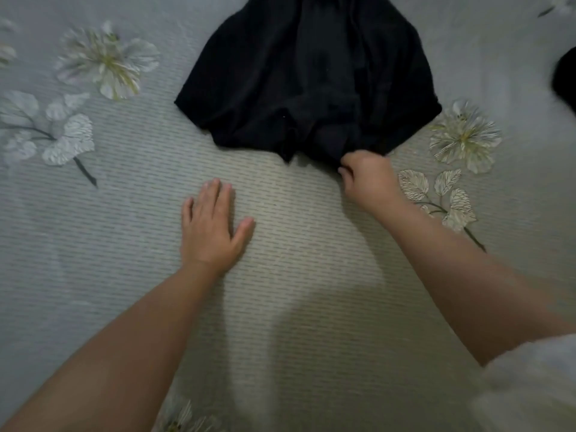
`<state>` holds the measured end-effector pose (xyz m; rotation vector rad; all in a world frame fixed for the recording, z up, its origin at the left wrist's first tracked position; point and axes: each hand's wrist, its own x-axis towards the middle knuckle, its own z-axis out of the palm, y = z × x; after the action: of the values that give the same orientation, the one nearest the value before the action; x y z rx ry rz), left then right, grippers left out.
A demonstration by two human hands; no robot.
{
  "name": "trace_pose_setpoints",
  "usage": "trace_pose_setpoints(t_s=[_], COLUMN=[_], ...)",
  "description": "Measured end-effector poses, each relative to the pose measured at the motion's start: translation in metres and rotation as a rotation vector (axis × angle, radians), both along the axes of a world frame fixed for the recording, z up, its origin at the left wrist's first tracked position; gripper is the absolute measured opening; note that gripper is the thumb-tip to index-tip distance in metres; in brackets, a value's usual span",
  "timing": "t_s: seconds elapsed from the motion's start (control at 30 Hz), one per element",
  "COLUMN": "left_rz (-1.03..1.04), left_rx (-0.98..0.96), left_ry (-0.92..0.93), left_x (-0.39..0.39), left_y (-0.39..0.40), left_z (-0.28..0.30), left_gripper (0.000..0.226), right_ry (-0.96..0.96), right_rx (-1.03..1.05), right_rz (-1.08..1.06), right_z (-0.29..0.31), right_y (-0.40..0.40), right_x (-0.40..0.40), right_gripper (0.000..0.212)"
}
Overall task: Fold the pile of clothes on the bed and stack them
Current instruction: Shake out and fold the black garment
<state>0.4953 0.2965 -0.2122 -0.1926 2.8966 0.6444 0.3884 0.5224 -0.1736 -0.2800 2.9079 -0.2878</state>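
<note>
Black and rumpled, the garment [307, 79] lies spread on the bed [311, 275], and from the head view we see our right hand [366, 179] pinching its near hem with curled fingers. Our left hand [210, 226] rests flat on the floral bedspread, fingers straight, apart from the cloth. Another dark piece [565, 79] shows at the right edge.

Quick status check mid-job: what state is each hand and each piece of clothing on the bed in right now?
Black garment: unfolded, crumpled, lying on the bedspread.
Right hand: fingers curled, gripping the garment's near edge.
Left hand: flat, fingers straight, resting on the bedspread, holding nothing.
Dark cloth: at the right edge, mostly out of view; state unclear.
Bedspread: spread flat.
</note>
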Motion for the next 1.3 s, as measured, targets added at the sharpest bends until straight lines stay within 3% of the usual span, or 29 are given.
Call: trace_pose_setpoints(t_s=[0.13,0.23,0.27,0.33,0.4,0.43,0.5,0.57,0.67,0.77,0.83,0.87,0.93,1.03,1.13,1.3], left_rz=[-0.036,-0.248,-0.366,-0.550,-0.621,-0.661,-0.677,-0.605,-0.440,-0.579,-0.624,-0.565,-0.420,-0.460,-0.513,-0.432], left_rx=[0.101,0.069,0.037,-0.007,-0.005,-0.011,-0.034,-0.041,0.108,0.095,0.032,0.028,-0.047,-0.265,-0.362,-0.325], left_ry=[0.066,0.128,0.152,0.194,0.089,-0.022,-0.216,-0.291,-0.306,-0.415,-0.414,-0.351,-0.233,-0.239,-0.253,-0.162], left_x=[0.012,0.029,0.039,0.060,0.082,0.096,0.127,0.158,0.199,0.228,0.237,0.235,0.222,0.205,0.193,0.179], left_y=[0.005,0.028,0.040,0.059,0.065,0.063,0.054,0.043,0.030,0.014,-0.001,-0.008,-0.023,-0.037,-0.033,-0.024], left_z=[0.017,0.029,0.034,0.043,0.050,0.052,0.057,0.069,0.087,0.089,0.076,0.071,0.059,0.039,0.026,0.019], left_gripper=[0.089,0.098,0.095,0.062,0.027,0.021,0.023,0.026,0.023,0.032,0.045,0.051,0.060,0.074,0.077,0.058], right_ry=[-0.074,-0.035,-0.016,0.010,-0.005,-0.030,-0.108,-0.197,-0.331,-0.318,-0.360,-0.384,-0.375,-0.074,-0.116,-0.310], right_rx=[-0.104,-0.177,-0.185,-0.181,-0.149,-0.126,-0.115,-0.063,-0.034,0.025,0.057,0.064,0.062,-0.207,-0.463,-0.615], right_rz=[0.076,0.264,0.308,0.325,0.299,0.296,0.309,0.293,0.208,0.142,0.130,0.102,0.044,0.085,-0.118,-0.478], right_z=[0.003,0.011,0.014,0.020,0.030,0.034,0.041,0.045,0.045,0.043,0.034,0.029,0.024,0.030,0.053,0.091], right_y=[0.015,0.031,0.039,0.058,0.075,0.081,0.088,0.089,0.081,0.050,0.027,0.016,0.003,0.004,0.026,0.054], right_x=[0.095,0.167,0.190,0.231,0.261,0.273,0.289,0.300,0.316,0.333,0.345,0.347,0.347,0.351,0.369,0.394], right_gripper=[0.017,0.011,0.018,0.038,0.034,0.026,0.011,0.010,0.035,0.079,0.093,0.090,0.063,0.022,0.019,0.025])
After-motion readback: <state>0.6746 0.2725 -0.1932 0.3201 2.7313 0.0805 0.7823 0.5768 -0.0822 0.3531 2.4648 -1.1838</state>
